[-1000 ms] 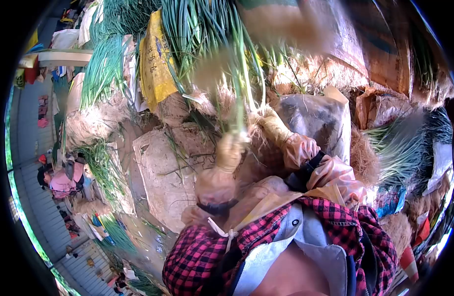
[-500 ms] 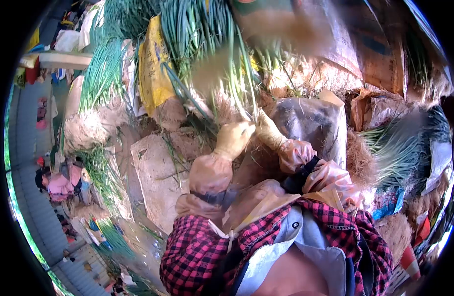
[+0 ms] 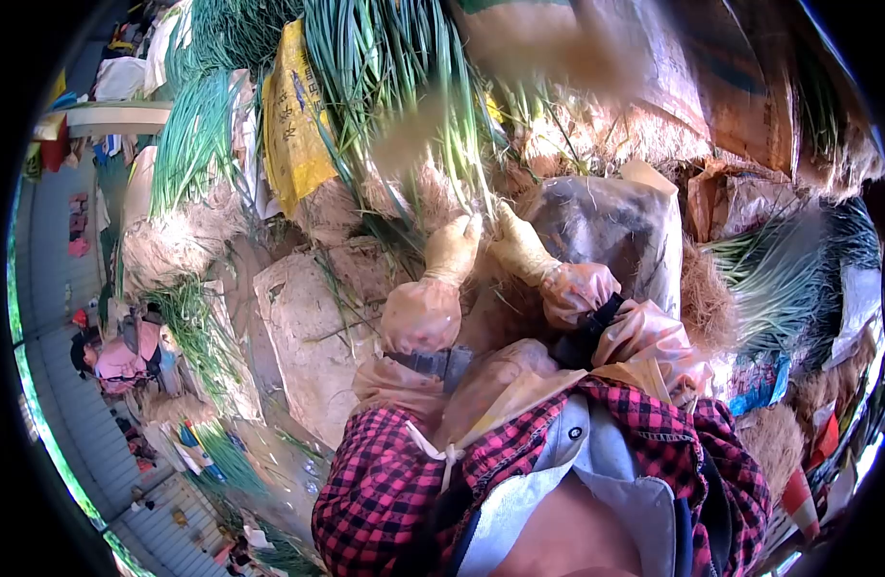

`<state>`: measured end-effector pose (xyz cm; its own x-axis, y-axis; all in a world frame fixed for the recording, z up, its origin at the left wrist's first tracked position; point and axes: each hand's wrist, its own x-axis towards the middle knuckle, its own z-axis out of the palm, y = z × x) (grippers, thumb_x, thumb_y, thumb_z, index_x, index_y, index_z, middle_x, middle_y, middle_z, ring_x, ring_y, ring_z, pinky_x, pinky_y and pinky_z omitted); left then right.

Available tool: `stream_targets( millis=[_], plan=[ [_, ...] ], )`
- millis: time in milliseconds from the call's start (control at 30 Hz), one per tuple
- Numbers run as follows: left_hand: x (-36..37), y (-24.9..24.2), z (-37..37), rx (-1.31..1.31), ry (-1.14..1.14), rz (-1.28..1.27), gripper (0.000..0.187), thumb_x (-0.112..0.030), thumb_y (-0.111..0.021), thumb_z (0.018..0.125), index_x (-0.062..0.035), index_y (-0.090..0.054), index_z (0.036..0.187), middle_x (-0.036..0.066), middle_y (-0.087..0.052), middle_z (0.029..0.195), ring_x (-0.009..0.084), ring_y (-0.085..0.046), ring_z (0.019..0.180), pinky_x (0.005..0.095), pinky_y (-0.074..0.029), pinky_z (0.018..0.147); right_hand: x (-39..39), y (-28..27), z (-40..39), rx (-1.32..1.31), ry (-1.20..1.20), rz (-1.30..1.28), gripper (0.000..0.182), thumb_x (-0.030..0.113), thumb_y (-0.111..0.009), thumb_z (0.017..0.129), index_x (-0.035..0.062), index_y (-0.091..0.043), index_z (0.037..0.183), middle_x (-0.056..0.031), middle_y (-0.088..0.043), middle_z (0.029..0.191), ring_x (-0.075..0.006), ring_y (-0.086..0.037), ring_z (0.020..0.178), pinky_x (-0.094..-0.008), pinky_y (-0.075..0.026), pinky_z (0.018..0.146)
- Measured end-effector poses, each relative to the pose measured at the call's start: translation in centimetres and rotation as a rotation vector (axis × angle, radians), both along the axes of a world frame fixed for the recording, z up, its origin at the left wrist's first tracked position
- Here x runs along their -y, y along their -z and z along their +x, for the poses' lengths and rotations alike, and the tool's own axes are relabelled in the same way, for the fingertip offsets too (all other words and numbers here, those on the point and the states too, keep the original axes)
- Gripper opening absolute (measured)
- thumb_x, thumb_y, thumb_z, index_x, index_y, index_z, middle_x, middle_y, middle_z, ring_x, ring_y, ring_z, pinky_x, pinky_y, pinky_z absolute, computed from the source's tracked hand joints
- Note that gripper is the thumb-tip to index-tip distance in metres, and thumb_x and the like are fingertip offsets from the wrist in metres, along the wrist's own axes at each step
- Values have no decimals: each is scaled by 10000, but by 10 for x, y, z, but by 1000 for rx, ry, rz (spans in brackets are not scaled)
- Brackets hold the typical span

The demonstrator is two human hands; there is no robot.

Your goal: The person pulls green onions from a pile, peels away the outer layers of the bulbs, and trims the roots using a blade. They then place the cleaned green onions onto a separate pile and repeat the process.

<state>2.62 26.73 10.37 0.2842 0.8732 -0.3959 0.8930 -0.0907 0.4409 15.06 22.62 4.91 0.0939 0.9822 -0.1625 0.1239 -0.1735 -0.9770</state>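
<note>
Sunlit outdoor yard; dirt ground [image 3: 308,337], grey paved strip [image 3: 53,240] at left, possibly road.

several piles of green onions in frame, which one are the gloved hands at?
The top-centre bundle of green onions, beside the yellow sack. Left hand and right hand meet at its root end; the left-edge pile and right-edge pile lie untouched.

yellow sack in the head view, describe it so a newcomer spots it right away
Start from the big heap of green onions at the top of the view, above the left hand and right hand. The yellow sack hangs at that heap's left edge, between it and another fan of green stalks. It is the only bright yellow printed sheet among green tops and tan roots.
</note>
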Motion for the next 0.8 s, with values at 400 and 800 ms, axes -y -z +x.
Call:
stream_targets(
  millis=[400,800],
  plan=[
    [-3,-4,-17,383,-489,-106,561,-602,-448,820,-89,-626,959,82,-640,844,179,-602,807,318,-472,716,1,-31,4,-736,-66,-153,626,-58,-589,772,31,-303,1322,-88,-526,1120,-154,-518,987,-273,-454,811],
    [0,41,-4,969,-479,-228,199,-183,-550,869,-11,-594,957,67,-617,776,131,-566,697,241,-456,608,-7,-17,34,-1401,-150,-314,361,-16,-495,840,26,-486,1198,-74,-578,1046,-165,-558,926,-280,-471,787]
  ],
)
